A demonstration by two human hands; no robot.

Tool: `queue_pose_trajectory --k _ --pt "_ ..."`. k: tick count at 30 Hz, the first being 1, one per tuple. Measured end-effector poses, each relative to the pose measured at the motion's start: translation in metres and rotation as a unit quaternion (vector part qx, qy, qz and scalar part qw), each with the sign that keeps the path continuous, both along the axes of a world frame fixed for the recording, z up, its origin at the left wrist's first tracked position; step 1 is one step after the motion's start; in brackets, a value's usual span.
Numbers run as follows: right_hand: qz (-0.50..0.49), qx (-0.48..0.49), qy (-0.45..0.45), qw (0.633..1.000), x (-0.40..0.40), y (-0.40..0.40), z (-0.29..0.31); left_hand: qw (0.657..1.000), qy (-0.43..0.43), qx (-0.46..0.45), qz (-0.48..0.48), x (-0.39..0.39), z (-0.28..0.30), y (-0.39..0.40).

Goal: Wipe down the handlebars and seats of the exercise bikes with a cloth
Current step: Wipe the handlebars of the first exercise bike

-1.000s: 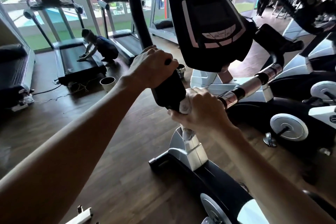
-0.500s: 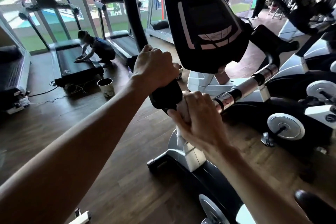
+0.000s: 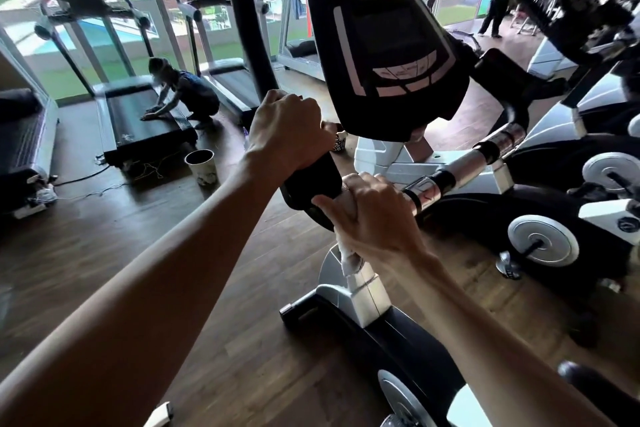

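My left hand [image 3: 289,133] grips the black padded handlebar [image 3: 311,180] of the exercise bike, just left of the black console [image 3: 381,45]. Just below it, my right hand [image 3: 374,218] holds a white cloth [image 3: 349,260] wrapped against the lower end of the same bar, where the chrome grip section [image 3: 460,166] branches off to the right. The cloth's tail hangs under my palm. The bike's silver and black base [image 3: 360,298] stands on the wooden floor beneath.
A second bike [image 3: 554,218] stands close on the right. Treadmills [image 3: 145,114] line the windows at the back left, where a person [image 3: 187,90] crouches wiping one. A cup-like container [image 3: 201,166] sits on the floor. Another person [image 3: 495,3] stands far right.
My left hand slid a little up the black bar. My right hand with the cloth shifted slightly up along the bar's lower end.
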State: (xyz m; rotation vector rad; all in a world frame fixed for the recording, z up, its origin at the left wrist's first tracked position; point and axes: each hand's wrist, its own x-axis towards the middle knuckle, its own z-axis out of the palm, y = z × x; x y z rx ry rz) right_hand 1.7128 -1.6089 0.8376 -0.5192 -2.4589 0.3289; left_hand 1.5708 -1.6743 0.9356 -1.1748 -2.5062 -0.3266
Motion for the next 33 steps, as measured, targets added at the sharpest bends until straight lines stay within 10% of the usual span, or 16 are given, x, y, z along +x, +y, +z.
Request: queue_pose_trajectory --k 9,13,18,24,33 --pt "0.013 -0.176 0.299 0.938 0.021 0.034 0.025 0.999 0.040 0.026 -0.011 -0.001 -0.015 -0.001" --pt "-0.070 -0.054 0.336 0.938 0.054 0.093 0.049 0.998 0.057 0.006 0.011 0.006 -0.024 0.000" --pt "0.005 0.059 0.062 0.996 0.057 0.137 0.022 0.997 0.058 0.011 0.059 0.016 -0.029 0.006" --pt "0.108 0.184 -0.182 0.960 0.053 0.167 0.026 0.988 0.047 0.036 0.140 0.030 -0.039 0.012" --pt "0.130 0.125 -0.021 0.983 0.044 0.159 -0.009 0.977 0.068 0.070 0.188 0.035 -0.049 0.019"
